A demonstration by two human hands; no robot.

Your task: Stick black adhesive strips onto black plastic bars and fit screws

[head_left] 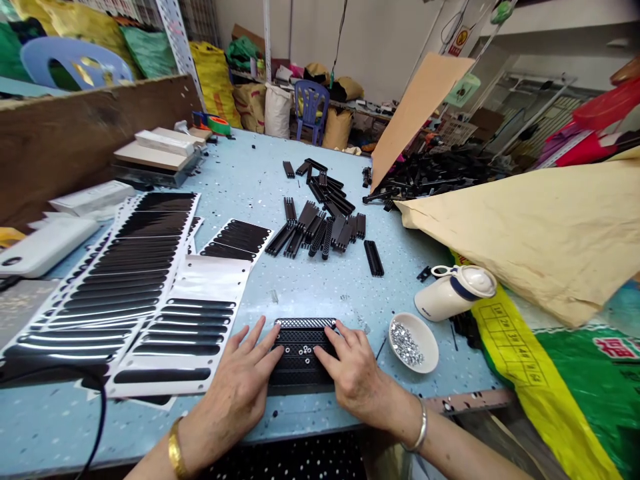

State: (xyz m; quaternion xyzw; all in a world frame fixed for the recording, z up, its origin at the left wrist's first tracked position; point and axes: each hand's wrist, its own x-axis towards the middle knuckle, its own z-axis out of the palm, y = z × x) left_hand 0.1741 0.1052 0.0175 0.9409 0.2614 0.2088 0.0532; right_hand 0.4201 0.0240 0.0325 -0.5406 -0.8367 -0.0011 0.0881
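Note:
In front of me lies a row of black strips with a mesh pattern [300, 378], side by side on the blue table. Several small metal nuts [307, 351] rest on top of them. My left hand [246, 373] touches the left ends with its fingertips, fingers spread. At the right ends, my right hand [353, 368] has index finger and thumb apart, fingertips on the strips. A white bowl [429, 343] of shiny small metal parts [406, 345] stands right of my right hand. Left of my left hand are white sheets holding black oblong strips [183, 327].
Loose black slotted pieces [320, 223] are heaped mid-table. A white lidded bottle [440, 298] lies tilted behind the bowl. Brown paper [540, 227] and a green-yellow sack [565, 373] cover the right side. A wooden board [90, 140] borders the left; a cable [103, 413] hangs at front left.

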